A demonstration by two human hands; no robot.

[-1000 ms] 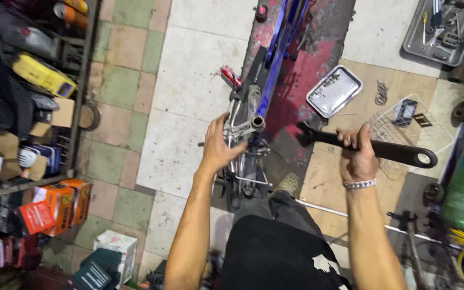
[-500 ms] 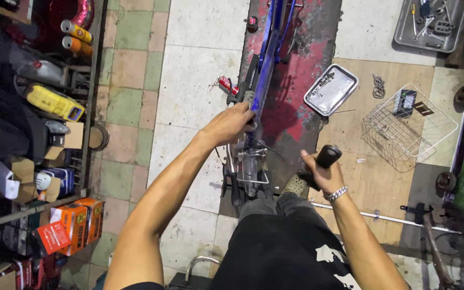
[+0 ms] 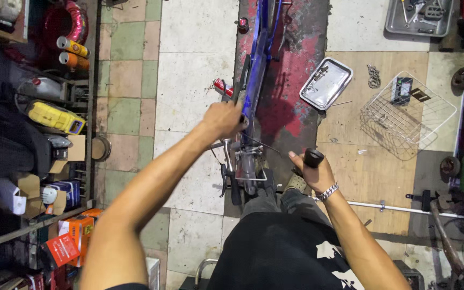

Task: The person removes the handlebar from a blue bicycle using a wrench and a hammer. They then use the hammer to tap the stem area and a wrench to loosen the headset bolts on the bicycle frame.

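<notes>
A blue bicycle frame [image 3: 257,70] stands below me on the floor, running away from me, with its bare metal front end [image 3: 245,161] close to my legs. My left hand [image 3: 222,119] is stretched forward and closed on the frame's upper tube. My right hand [image 3: 311,173] is shut around a black handlebar [image 3: 313,157], held end-on so that only the round grip end shows. A metal bracelet sits on my right wrist.
A small metal tray [image 3: 326,84] lies on the red-stained floor right of the frame. A white wire basket [image 3: 407,114] rests on plywood further right. A grey parts tray [image 3: 419,17] is at top right. Shelves of boxes and cans [image 3: 55,115] line the left.
My left hand has slid forward from the frame's front end onto the blue tube. My right hand has swung the handlebar from lying crosswise to pointing at me, closer to my body.
</notes>
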